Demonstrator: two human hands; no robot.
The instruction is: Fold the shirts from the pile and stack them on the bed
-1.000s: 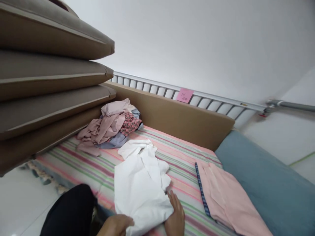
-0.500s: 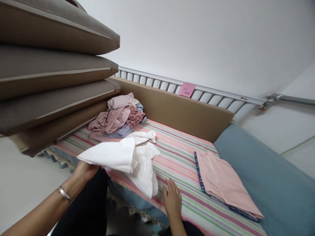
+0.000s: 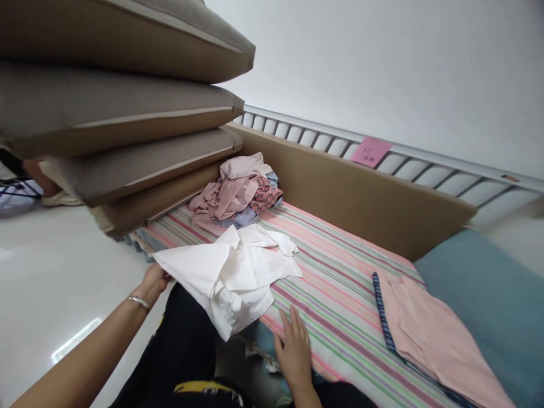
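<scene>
My left hand [image 3: 155, 280] grips one edge of a white shirt [image 3: 255, 266] and holds that corner raised; the fingers are partly hidden under the cloth. The rest of the shirt lies spread and wrinkled on the striped bed cover [image 3: 335, 306], with part hanging over the front edge. My right hand [image 3: 294, 348] is open, fingers spread, over the cover's front edge, to the right of the shirt and apart from it. Behind the shirt is a crumpled heap of pink, floral and blue clothes [image 3: 238, 192]. Folded pink clothing [image 3: 433, 328] lies flat on the right, over blue checked cloth.
Thick grey-brown cushions [image 3: 170, 124] are stacked high at the left. A brown padded board [image 3: 348, 192] runs along the back under a metal rail with a pink note [image 3: 371, 151]. A blue-grey surface [image 3: 493, 283] borders the right. Part of a person's foot [image 3: 59, 198] shows at far left.
The white shirt has come down and spread out more on the cover, its left corner still in my left hand. My right hand's fingers have spread wider. The view has shifted left.
</scene>
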